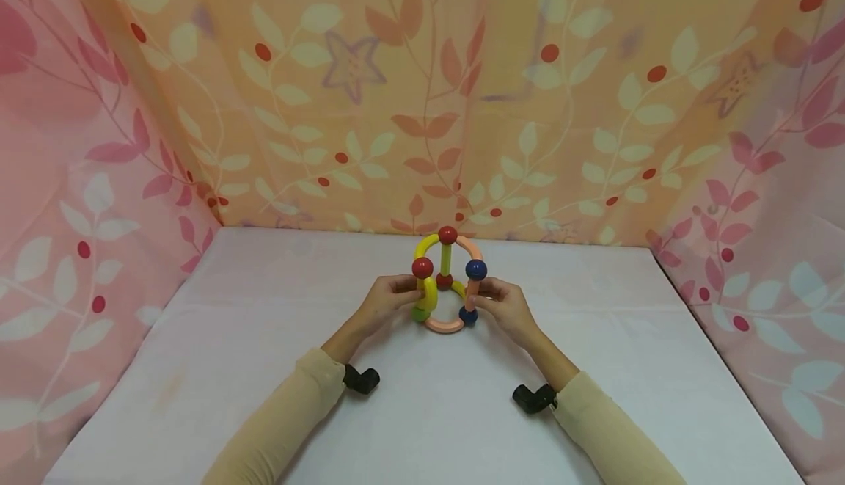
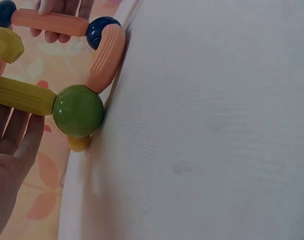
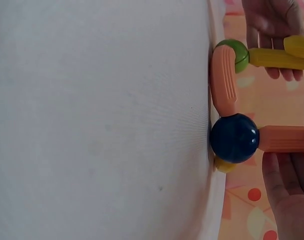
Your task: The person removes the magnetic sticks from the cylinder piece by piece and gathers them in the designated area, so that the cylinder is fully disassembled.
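A frame of magnetic rods and balls (image 1: pixel 445 326) stands on the white table in front of me. My left hand (image 1: pixel 389 298) grips its left upright, a straight yellow rod (image 2: pixel 27 96) between a red ball (image 1: pixel 422 268) and a green ball (image 2: pixel 78 111). On the other side, my right hand (image 1: pixel 510 309) holds the straight orange rod (image 3: pixel 286 139) between an upper blue ball (image 1: pixel 476 269) and a lower blue ball (image 3: pixel 235 138). A curved yellow rod (image 1: pixel 431 295) hangs down from the left red ball. At the back, another yellow rod (image 1: pixel 445 260) stands between two red balls.
A white cloth covers the table (image 1: pixel 442 419). Behind it hangs an orange leaf-patterned curtain (image 1: pixel 436 155), with pink patterned curtains at the left (image 1: pixel 46 213) and right (image 1: pixel 792 250). Black wrist devices show below the left wrist (image 1: pixel 363 380) and right wrist (image 1: pixel 533 398).
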### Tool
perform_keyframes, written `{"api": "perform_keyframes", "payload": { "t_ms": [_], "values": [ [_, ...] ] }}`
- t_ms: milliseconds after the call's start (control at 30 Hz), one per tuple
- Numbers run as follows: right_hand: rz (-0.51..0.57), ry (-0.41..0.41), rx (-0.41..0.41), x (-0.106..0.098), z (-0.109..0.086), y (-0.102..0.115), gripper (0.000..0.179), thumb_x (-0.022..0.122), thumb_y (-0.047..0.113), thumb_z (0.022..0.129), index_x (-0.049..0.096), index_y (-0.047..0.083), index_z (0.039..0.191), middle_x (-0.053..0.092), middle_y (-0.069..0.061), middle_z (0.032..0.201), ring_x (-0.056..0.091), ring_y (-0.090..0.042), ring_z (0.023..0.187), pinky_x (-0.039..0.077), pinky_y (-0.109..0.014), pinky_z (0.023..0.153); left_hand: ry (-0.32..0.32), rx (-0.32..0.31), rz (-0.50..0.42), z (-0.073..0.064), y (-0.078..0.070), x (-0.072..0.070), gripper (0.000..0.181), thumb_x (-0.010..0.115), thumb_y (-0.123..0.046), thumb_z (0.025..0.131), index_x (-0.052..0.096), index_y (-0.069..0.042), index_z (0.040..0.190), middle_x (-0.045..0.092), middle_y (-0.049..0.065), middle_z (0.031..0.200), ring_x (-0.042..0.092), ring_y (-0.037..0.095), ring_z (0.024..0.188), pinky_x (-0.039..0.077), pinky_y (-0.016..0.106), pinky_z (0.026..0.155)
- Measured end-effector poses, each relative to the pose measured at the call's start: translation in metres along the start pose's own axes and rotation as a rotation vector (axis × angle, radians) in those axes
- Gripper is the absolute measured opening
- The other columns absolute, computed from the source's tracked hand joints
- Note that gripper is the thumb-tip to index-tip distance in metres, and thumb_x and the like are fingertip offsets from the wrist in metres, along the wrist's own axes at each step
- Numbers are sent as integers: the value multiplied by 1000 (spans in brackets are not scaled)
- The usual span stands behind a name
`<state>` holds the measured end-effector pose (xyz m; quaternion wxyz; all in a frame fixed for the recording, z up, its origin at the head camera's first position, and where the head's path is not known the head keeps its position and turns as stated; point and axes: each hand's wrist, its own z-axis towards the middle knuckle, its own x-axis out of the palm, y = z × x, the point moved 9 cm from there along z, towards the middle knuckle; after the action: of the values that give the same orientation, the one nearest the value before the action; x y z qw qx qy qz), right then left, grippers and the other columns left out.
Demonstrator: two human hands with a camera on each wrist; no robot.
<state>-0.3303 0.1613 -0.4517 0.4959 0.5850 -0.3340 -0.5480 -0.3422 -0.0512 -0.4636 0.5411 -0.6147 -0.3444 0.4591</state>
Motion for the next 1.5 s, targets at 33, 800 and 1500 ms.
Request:
{"api": "perform_keyframes", "payload": {
  "t_ms": [33, 800, 1500],
  "values": [
    [-4, 1, 0, 0, 0, 1, 34, 70, 13, 90, 64, -4, 119, 66, -21, 118, 62, -18, 105, 51, -15, 87, 5, 3, 0, -1, -1, 1, 37, 65, -14, 93, 62, -1, 127, 67, 16, 124, 63, 25, 114, 52, 36, 99],
    [41, 11, -55, -16, 10, -1, 37, 69, 13, 91, 61, -9, 120, 65, -28, 115, 64, -8, 94, 53, -16, 85, 86, 7, -23, -19, -11, 53, 33, 71, -18, 89, 65, -2, 117, 68, 12, 114, 61, 17, 104, 54, 32, 94],
    [51, 39, -6, -17, 16, -7, 45, 69, 20, 91, 59, -7, 125, 66, -24, 117, 64, -9, 98, 53, -16, 86, 37, 71, 13, -28, -22, 71, 32, 71, -18, 89, 66, -1, 116, 69, 13, 111, 62, 22, 106, 53, 35, 95]
  ]
}}
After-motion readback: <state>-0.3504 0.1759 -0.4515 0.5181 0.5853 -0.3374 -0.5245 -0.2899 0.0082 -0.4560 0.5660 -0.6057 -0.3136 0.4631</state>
